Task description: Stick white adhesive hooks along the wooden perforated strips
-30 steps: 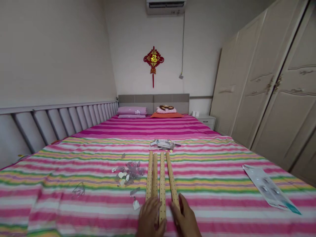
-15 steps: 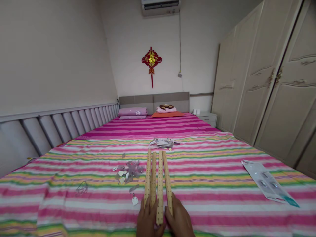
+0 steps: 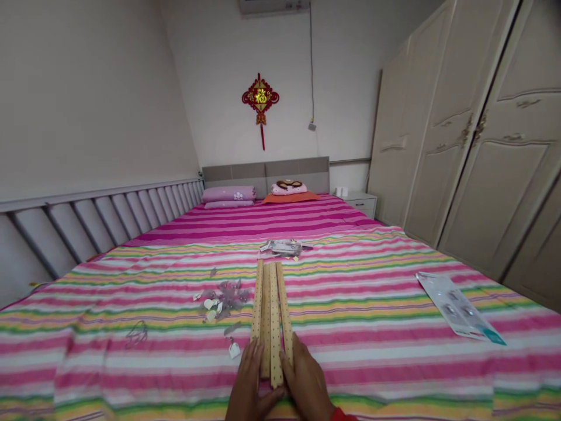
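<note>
Several long, flat wooden strips (image 3: 274,316) dotted with small dark marks lie side by side on the striped bedsheet, pointing away from me. My left hand (image 3: 249,380) is around the near end of the leftmost strip (image 3: 257,301), its fingers along the outer side and its thumb stretched toward the middle strips. On the other side, my right hand (image 3: 307,377) grips the rightmost strip (image 3: 284,307), thumb on the inner side and fingers outside. My palms hide the near ends of both outer strips. A narrow gap runs beside the rightmost strip.
Left of the strips is a pile of small clear bags and white pieces (image 3: 225,300), with a white tag (image 3: 234,349) nearer me. Clear packaging (image 3: 286,248) lies beyond the strips. A blister pack (image 3: 458,307) is at right, a clear crumpled bit (image 3: 137,334) at far left.
The strips have come closer together, with my left hand shifting from on top of the left strips to their outer side. The whole view has tilted slightly down and right.
</note>
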Available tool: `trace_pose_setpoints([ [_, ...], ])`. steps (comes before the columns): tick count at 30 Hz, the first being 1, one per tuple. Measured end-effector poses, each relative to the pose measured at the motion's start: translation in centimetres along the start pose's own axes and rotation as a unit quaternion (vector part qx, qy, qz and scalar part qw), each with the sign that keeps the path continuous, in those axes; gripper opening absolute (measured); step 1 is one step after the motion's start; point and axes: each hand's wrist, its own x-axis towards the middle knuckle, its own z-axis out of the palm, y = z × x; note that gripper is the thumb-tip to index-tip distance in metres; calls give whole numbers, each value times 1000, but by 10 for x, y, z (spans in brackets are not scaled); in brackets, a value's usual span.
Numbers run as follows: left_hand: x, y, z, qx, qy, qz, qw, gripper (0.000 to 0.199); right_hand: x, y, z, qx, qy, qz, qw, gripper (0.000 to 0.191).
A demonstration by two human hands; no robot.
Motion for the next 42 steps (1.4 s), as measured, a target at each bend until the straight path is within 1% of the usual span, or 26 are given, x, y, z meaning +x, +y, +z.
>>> trace_pose_setpoints([
  [3,0,3,-1,-28,15,-20,999,90,-6,-4,-7,55,-42,-15,998,48],
  [6,1,4,-1,-50,13,-44,998,98,-15,-2,-11,90,-33,-19,995,43],
  [8,2,4,-2,-65,0,-57,996,105,-21,3,-12,93,-19,-22,995,39],
  [10,4,3,-5,-77,-15,-66,995,110,-26,6,-13,93,-22,-33,995,38],
  [14,7,-2,-13,-89,-46,-48,994,116,-33,6,-12,117,-59,-70,989,49],
  [16,9,-4,-15,-96,-56,-34,993,118,-34,4,-9,128,-58,-70,988,48],
  [19,12,-4,-18,-105,-58,-35,992,114,-36,4,-4,132,-45,-60,988,43],
  [22,12,-2,-19,-110,-58,-44,991,100,-38,7,0,126,-34,-62,990,40],
  [24,12,-2,-20,-115,-59,-45,991,95,-40,10,2,120,-31,-65,990,38],
  [29,12,-2,-19,-124,-51,-46,990,93,-42,14,4,111,-25,-72,991,38],
  [34,12,-1,-16,-126,-41,-49,990,91,-43,14,-1,118,-20,-74,990,38],
  [37,12,0,-17,-129,-42,-56,989,92,-46,12,-3,150,-7,-56,987,37],
  [39,12,1,-18,-131,-45,-57,989,91,-46,10,-2,204,-4,-21,979,40],
  [41,12,2,-19,-134,-46,-57,988,91,-42,9,1,285,-15,55,957,44],
  [42,12,2,-19,-136,-47,-58,988,91,-40,9,3,330,-21,104,938,46],
])
